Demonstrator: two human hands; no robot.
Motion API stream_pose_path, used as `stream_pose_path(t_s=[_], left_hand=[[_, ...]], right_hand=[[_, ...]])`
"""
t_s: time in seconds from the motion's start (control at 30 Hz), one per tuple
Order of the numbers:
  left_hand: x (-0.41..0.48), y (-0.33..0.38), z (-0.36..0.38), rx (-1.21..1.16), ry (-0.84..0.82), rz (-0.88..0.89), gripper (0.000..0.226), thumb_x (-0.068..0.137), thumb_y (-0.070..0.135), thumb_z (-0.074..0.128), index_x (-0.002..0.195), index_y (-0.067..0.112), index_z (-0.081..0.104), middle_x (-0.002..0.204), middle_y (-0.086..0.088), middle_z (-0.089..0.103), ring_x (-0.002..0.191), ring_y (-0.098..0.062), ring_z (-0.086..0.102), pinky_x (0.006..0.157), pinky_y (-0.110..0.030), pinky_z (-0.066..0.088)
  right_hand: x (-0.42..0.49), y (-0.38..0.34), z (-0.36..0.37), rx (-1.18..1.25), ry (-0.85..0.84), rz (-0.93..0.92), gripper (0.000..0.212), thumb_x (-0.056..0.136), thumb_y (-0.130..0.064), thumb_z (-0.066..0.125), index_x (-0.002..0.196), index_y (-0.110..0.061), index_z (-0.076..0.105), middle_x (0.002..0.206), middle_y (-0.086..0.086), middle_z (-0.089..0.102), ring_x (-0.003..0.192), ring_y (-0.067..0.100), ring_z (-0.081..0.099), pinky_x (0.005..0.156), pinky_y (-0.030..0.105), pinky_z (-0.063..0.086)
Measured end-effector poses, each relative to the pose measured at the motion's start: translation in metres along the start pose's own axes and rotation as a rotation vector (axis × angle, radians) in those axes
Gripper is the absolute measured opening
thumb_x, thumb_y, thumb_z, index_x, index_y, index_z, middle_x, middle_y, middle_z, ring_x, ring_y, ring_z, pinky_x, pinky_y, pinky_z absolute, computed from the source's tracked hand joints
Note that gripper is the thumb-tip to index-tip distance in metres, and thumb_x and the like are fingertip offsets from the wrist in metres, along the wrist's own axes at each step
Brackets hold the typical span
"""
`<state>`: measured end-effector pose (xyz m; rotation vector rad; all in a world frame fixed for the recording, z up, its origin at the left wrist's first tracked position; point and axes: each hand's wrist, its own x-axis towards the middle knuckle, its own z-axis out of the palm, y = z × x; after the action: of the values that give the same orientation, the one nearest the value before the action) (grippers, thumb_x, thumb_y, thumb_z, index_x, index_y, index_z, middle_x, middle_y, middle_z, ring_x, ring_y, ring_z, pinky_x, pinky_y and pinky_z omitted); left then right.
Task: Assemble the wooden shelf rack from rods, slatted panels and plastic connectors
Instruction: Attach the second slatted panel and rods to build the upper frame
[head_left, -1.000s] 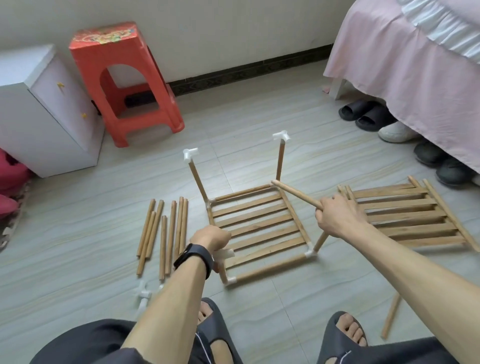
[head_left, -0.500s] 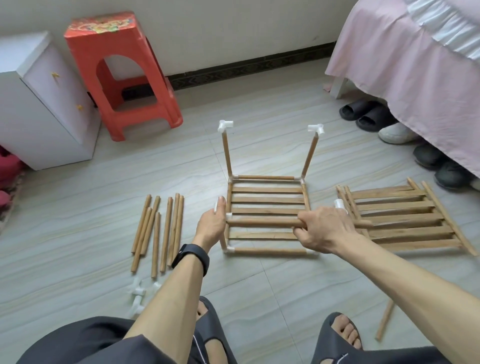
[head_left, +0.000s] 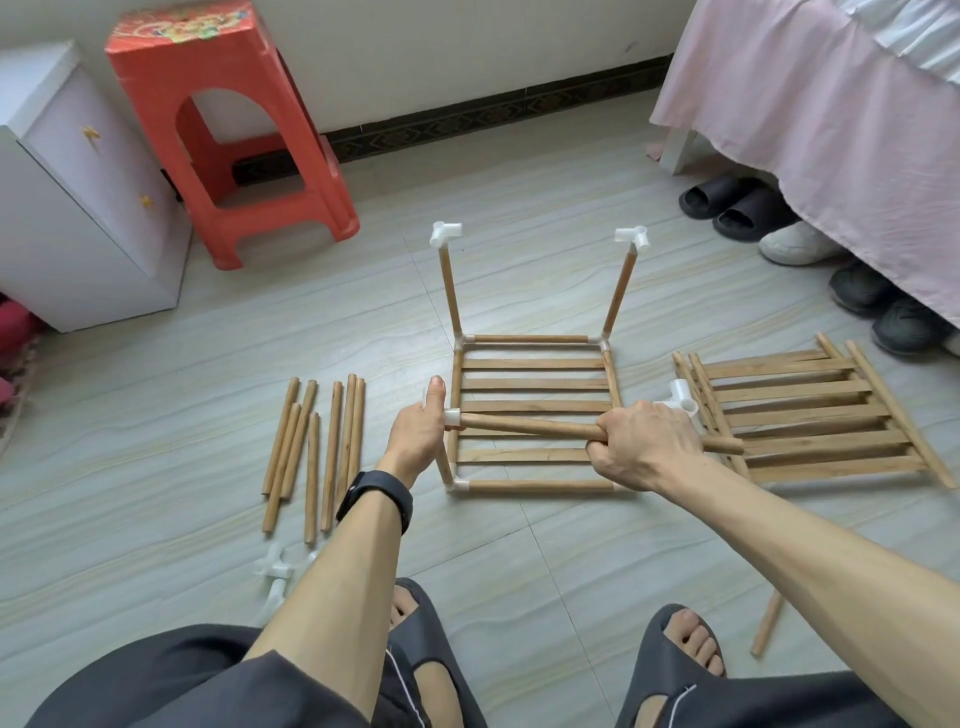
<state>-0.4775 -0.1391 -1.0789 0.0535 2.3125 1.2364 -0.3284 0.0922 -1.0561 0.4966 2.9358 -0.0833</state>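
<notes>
Head view, right hand (head_left: 644, 447): fist round a rod (head_left: 524, 426) held across the rack frame (head_left: 535, 486).
Left hand (head_left: 418, 431): holds the frame's near-left connector (head_left: 452, 415), thumb up, rod's end in it.
Loose rods (head_left: 332, 447): left of frame.
Slatted panels (head_left: 810, 414): right of frame.

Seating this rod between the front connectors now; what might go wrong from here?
The rod meets the left connector at a slant, so it may jam. Its free end overshoots the right connector; forcing it in could pop the uprights loose. Spare connectors lie near your left foot.
</notes>
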Motion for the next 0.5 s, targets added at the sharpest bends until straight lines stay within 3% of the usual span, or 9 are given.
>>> stream_pose_path(t_s=[0.2,0.37,0.5], left_hand=[[0.001,-0.002,-0.004,-0.103,-0.046,-0.031,0.074,0.101,0.067,0.027,0.085,0.010,0.071,0.074,0.000,0.054,0.073,-0.018,0.049,0.078,-0.034,0.043],[0.003,-0.004,0.000,-0.120,-0.033,-0.016,0.080,0.102,0.066,0.024,0.086,0.010,0.078,0.077,0.003,0.062,0.077,-0.014,0.050,0.101,-0.043,0.042],[0.005,-0.004,0.001,-0.142,-0.013,-0.028,0.081,0.102,0.066,0.024,0.076,0.012,0.079,0.079,-0.006,0.065,0.078,-0.014,0.049,0.103,-0.047,0.042]], right_hand=[[0.006,0.002,-0.003,-0.124,0.114,-0.072,0.028,0.073,-0.042,0.040,0.066,-0.020,0.056,0.052,-0.007,0.042,0.047,0.017,0.038,0.048,0.024,0.017],[0.015,0.001,-0.008,-0.194,0.163,-0.077,0.028,0.072,-0.043,0.037,0.066,-0.019,0.051,0.049,-0.007,0.035,0.048,0.021,0.040,0.050,0.024,0.021],[0.018,-0.011,0.000,-0.114,0.140,-0.075,0.023,0.073,-0.041,0.039,0.065,-0.020,0.046,0.051,-0.009,0.033,0.047,0.016,0.034,0.052,0.025,0.024]])
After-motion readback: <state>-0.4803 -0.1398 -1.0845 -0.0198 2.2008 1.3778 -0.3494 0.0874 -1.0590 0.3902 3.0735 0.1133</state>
